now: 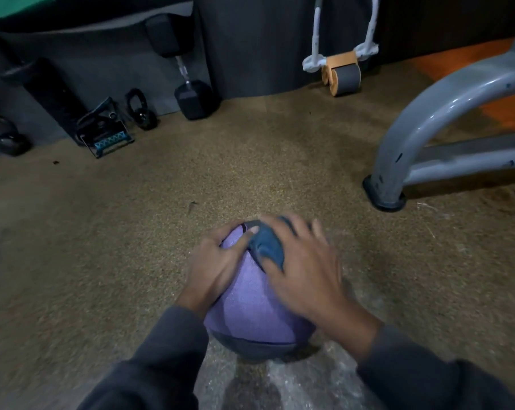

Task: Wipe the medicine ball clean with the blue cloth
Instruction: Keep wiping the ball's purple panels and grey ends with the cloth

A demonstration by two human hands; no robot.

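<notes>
A purple medicine ball (247,303) with a dark grey band sits on the speckled floor just in front of me. My left hand (214,261) lies flat against the ball's upper left side, fingers spread over it. My right hand (306,270) is on the ball's upper right and presses the crumpled blue cloth (266,247) onto the top of the ball; the hand is blurred. Part of the cloth is hidden under my right palm.
A grey curved machine frame (421,125) with a black foot stands at the right. Along the back wall are a hex dumbbell (195,99), an orange ab roller (340,74), small kettlebells (142,112) and other gear (105,128).
</notes>
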